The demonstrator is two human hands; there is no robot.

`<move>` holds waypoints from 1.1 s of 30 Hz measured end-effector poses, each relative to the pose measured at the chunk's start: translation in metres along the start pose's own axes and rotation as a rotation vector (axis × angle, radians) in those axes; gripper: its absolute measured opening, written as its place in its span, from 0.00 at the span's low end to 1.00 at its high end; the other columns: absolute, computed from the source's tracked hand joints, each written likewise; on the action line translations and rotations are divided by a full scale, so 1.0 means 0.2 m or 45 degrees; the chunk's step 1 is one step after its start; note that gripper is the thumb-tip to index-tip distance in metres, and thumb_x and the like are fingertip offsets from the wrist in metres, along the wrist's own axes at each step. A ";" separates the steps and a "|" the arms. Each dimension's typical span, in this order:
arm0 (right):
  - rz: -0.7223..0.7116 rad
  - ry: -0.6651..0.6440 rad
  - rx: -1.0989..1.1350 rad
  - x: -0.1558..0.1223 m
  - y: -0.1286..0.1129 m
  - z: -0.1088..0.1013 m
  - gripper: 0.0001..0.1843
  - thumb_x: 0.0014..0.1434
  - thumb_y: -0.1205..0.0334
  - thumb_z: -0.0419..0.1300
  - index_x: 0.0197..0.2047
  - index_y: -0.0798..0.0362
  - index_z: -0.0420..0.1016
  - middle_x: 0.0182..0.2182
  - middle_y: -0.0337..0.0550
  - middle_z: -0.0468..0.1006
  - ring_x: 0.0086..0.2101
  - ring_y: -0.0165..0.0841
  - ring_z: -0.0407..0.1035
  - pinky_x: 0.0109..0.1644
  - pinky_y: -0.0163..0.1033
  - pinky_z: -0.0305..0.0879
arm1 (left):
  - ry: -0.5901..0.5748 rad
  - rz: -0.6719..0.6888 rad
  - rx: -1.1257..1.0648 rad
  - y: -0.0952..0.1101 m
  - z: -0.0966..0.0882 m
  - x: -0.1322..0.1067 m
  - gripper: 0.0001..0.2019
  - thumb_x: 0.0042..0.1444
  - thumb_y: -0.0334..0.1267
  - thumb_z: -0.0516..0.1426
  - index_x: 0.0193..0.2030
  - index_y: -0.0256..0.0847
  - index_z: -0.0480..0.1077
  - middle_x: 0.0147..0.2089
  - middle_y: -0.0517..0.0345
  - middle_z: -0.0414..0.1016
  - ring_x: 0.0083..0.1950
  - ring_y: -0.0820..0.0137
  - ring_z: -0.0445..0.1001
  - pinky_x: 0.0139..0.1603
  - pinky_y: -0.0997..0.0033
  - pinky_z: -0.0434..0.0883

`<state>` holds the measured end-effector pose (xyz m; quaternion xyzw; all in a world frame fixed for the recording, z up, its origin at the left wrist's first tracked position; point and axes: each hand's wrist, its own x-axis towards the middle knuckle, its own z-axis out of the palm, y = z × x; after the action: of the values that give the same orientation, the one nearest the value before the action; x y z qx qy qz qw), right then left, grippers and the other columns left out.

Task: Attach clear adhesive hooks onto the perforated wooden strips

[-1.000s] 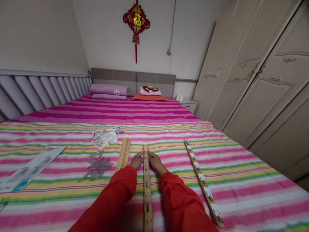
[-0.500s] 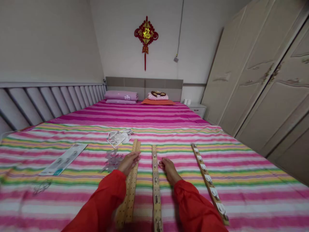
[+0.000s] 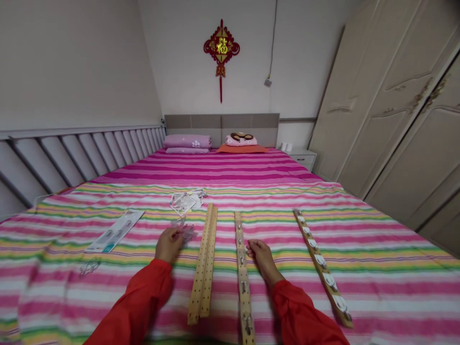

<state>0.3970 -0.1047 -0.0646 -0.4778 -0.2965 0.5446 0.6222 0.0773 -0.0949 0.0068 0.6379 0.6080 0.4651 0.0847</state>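
Three perforated wooden strips lie lengthwise on the striped bedspread (image 3: 359, 230). My right hand (image 3: 261, 254), fingers curled, rests against the right side of the middle strip (image 3: 241, 268), which carries small metal hooks. My left hand (image 3: 169, 243) is over a pile of clear plastic hooks (image 3: 185, 231), left of the bare double strip (image 3: 204, 266), fingers closing on the pile. The right strip (image 3: 319, 262) carries several white hooks. Both sleeves are red.
A clear bag of parts (image 3: 187, 201) lies beyond the strips. A long printed card (image 3: 115, 231) and a small wire piece (image 3: 89, 266) lie at the left. Pillows (image 3: 189, 142) sit by the headboard. A padded rail runs along the left, wardrobes (image 3: 395, 110) along the right.
My left hand left the middle strip and moved left across the double strip to the plastic hook pile. My right hand stayed by the middle strip. The view shifted left.
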 end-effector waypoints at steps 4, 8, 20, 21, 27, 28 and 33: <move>-0.017 -0.004 -0.013 -0.01 0.00 0.00 0.15 0.37 0.55 0.69 0.26 0.56 0.74 0.18 0.38 0.75 0.18 0.29 0.66 0.22 0.34 0.61 | -0.122 0.278 0.528 0.04 0.03 -0.02 0.07 0.47 0.38 0.58 0.31 0.40 0.76 0.33 0.49 0.74 0.39 0.59 0.71 0.41 0.62 0.66; -0.026 -0.006 -0.007 -0.01 0.00 0.00 0.16 0.36 0.54 0.69 0.26 0.56 0.74 0.18 0.38 0.75 0.17 0.29 0.66 0.22 0.34 0.61 | -0.153 0.284 0.798 0.05 0.08 -0.03 0.08 0.52 0.36 0.55 0.31 0.40 0.75 0.34 0.48 0.74 0.40 0.60 0.71 0.41 0.63 0.65; -0.027 -0.020 0.000 -0.01 -0.01 0.00 0.14 0.38 0.56 0.68 0.26 0.55 0.74 0.18 0.39 0.76 0.19 0.29 0.67 0.23 0.34 0.62 | 0.135 -0.676 -0.714 0.05 0.00 0.07 0.12 0.31 0.42 0.64 0.24 0.38 0.72 0.23 0.57 0.74 0.26 0.67 0.71 0.28 0.67 0.68; -0.028 -0.020 -0.001 -0.01 -0.01 0.00 0.13 0.38 0.56 0.68 0.26 0.55 0.74 0.18 0.38 0.76 0.18 0.29 0.67 0.23 0.34 0.62 | 0.109 -0.735 -0.825 0.06 -0.02 0.08 0.13 0.31 0.42 0.64 0.25 0.37 0.72 0.23 0.56 0.74 0.25 0.67 0.71 0.27 0.67 0.68; -0.030 -0.017 -0.014 -0.01 -0.01 0.00 0.14 0.37 0.55 0.68 0.25 0.55 0.74 0.18 0.38 0.75 0.18 0.29 0.66 0.22 0.35 0.61 | 0.131 -0.815 -0.948 0.09 -0.07 0.09 0.16 0.26 0.39 0.67 0.25 0.36 0.73 0.23 0.58 0.75 0.23 0.73 0.70 0.24 0.74 0.67; -0.032 -0.018 -0.017 -0.01 -0.01 0.00 0.14 0.37 0.55 0.68 0.25 0.55 0.74 0.18 0.38 0.75 0.18 0.29 0.66 0.22 0.34 0.61 | 0.148 -0.777 -0.919 0.09 -0.07 0.09 0.16 0.26 0.39 0.67 0.26 0.37 0.74 0.23 0.58 0.76 0.24 0.72 0.70 0.25 0.73 0.67; -0.037 -0.016 -0.033 -0.02 -0.02 0.00 0.15 0.37 0.55 0.68 0.26 0.55 0.74 0.18 0.38 0.75 0.18 0.29 0.66 0.23 0.35 0.62 | 0.194 -0.473 -0.660 0.09 -0.09 0.08 0.15 0.26 0.44 0.67 0.22 0.38 0.74 0.23 0.57 0.76 0.27 0.70 0.71 0.27 0.72 0.68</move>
<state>0.3968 -0.1072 -0.0609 -0.4781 -0.3145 0.5347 0.6218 0.0749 -0.0934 0.0362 0.4366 0.5801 0.6272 0.2819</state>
